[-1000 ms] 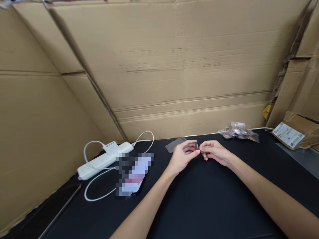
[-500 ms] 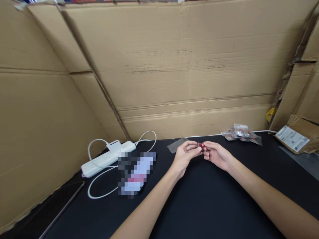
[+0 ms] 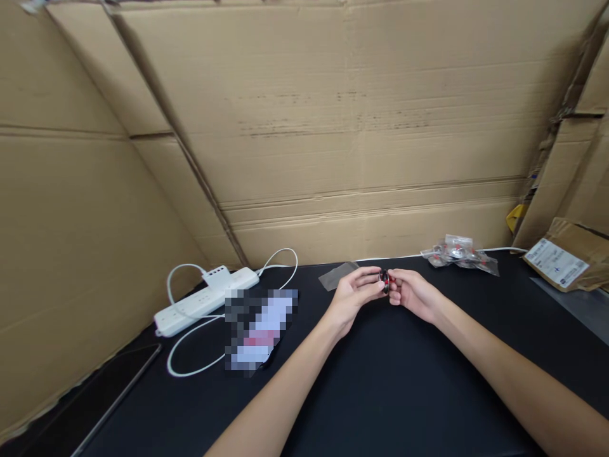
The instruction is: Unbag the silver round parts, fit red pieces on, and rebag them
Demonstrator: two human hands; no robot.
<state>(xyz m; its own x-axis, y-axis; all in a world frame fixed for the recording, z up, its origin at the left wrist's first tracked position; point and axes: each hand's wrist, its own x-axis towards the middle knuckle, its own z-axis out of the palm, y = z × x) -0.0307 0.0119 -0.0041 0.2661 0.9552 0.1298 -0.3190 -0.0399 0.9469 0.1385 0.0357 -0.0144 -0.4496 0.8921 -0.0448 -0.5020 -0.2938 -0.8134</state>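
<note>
While the two bare hands came close together over the back half of the smooth black worktop (image 3: 404, 393), a small round part in black, red and silver (image 3: 385, 280) was between their fingertips. The left hand (image 3: 353, 297) pinched the part with its thumb and fingers, from the left side. The right hand (image 3: 413, 296) had its fingers bent and gripped the red bit on the other side. The part was too small to see just what it was.

Just behind the left hand, near the back edge, lay a flat, clear plastic bag (image 3: 333, 277). Farther right, by the same edge, sat a heap of clear little bags with red and silver bits inside (image 3: 459, 252). A brown wrapped package with a white paper label (image 3: 592, 257) sat at the back right corner.

Toward the left edge was a long white plastic power strip (image 3: 190, 312) with a thin white cord (image 3: 183, 373) looping by it. A blurred, flat, pale purple thing with a pink band (image 3: 266, 322) lay between the strip and the left arm.
</note>
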